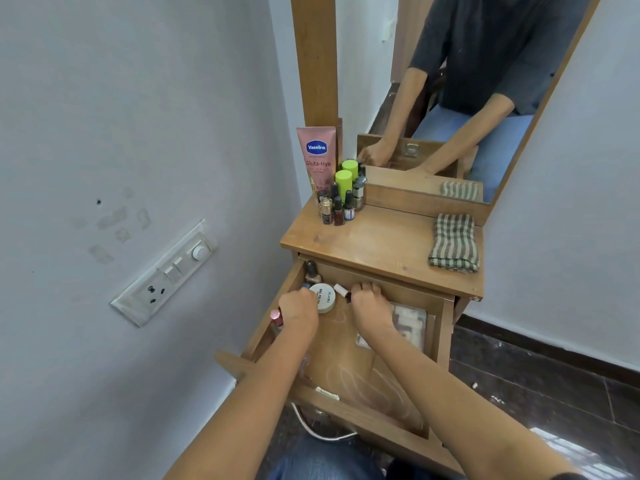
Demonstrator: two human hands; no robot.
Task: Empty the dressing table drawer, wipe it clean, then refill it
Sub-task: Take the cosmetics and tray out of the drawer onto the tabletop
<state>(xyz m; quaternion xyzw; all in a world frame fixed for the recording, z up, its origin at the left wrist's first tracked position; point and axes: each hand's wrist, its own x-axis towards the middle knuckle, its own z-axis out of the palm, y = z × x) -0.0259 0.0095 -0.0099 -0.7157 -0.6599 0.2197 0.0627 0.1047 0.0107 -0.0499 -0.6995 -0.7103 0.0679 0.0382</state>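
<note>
The dressing table drawer (363, 420) is pulled out under the table top (381, 244). Inside it lie a white round jar (327, 299), a small bottle (310, 270) in the back left corner, a pink lipstick (276, 316) by the left wall and a clear packet (410, 323) at the right. My left hand (298, 308) is curled down beside the jar, and a small blue item (305, 285) shows at its fingertips. My right hand (369, 303) is curled at the back, its fingers against a white tube (341, 291). The checked cloth (453, 242) lies folded on the table top.
A pink Vaseline tube (317, 157), green-capped bottles (343, 183) and several nail polish bottles (337, 211) stand at the top's back left. The mirror (467, 81) rises behind. A wall with a switch panel (166, 271) is close on the left. A white cable (322, 433) hangs below the drawer.
</note>
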